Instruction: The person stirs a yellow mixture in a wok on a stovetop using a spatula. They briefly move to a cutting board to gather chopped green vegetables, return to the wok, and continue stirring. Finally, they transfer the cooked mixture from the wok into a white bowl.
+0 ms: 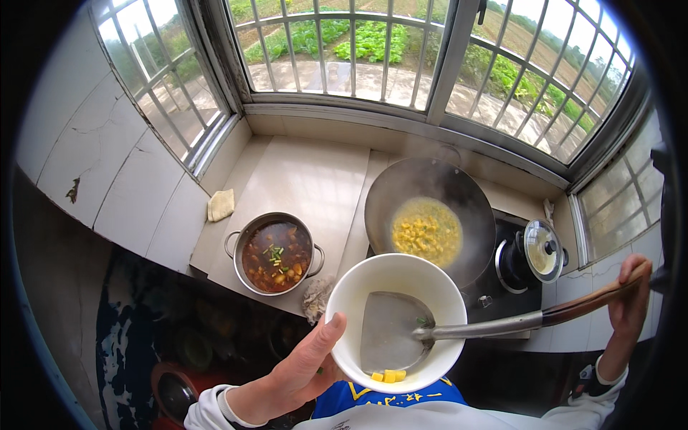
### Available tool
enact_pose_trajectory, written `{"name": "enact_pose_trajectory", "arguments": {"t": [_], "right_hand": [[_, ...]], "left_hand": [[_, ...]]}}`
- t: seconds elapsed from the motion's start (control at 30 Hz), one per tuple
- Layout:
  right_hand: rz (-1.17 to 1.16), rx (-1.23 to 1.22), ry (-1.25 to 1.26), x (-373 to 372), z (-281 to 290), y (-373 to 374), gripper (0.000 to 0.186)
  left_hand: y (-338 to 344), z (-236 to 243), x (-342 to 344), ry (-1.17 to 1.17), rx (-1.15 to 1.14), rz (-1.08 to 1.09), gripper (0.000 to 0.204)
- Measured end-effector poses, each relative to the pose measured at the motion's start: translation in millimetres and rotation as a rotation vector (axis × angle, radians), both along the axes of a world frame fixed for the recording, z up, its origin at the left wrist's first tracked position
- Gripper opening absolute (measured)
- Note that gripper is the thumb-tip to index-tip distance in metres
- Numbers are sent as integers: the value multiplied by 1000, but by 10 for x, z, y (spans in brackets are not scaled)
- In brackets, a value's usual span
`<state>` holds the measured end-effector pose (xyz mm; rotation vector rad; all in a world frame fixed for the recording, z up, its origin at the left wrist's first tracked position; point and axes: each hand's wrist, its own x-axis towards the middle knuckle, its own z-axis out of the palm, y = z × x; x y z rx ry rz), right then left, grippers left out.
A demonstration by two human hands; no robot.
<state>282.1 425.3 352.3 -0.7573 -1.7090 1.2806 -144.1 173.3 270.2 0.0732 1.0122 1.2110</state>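
A white bowl [453, 301] is gripped at its left rim by my left hand [304, 365], thumb on the edge. Inside it rests the flat metal blade of a wok spatula [387, 330], and a few yellow cubes [389, 375] lie at the bowl's near side. My right hand [628, 301] is closed around the end of the spatula's wooden handle, out to the right. Just beyond the bowl, a dark wok [387, 193] holds many yellow cubes [423, 233] in steaming liquid.
To the left, a two-handled steel pot [231, 244] of reddish-brown stew stands near the counter's front edge. A crumpled cloth [315, 297] lies beside it, a folded cloth [221, 205] behind. A glass-lidded pot [543, 251] sits right of the wok. Barred windows [337, 54] line the back.
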Motion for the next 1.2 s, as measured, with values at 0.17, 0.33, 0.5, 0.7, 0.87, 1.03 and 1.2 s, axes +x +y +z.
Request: {"name": "enact_pose_trajectory", "arguments": {"t": [0.17,0.33,0.5,0.7,0.87,1.03,1.2], "right_hand": [[-73,240,103,215,82,-41,37],[-158,285,113,318,141,-132,37],[-210,281,107,324,181,-166,37],[-253,290,95,365,221,-170,37],[-281,290,102,389,199,-172,38],[-288,289,109,392,156,-161,38],[-302,279,115,424,105,-132,39]], "left_hand": [[-38,-38,-146,-16,57,-63,96],[-236,-18,-175,65,108,-56,93],[-328,-124,-240,237,371,-65,94],[-195,-280,-183,459,638,-100,93],[-115,-252,-204,393,646,-102,89],[-89,-206,-234,313,627,-100,86],[-79,-148,-263,225,579,-82,83]]}}
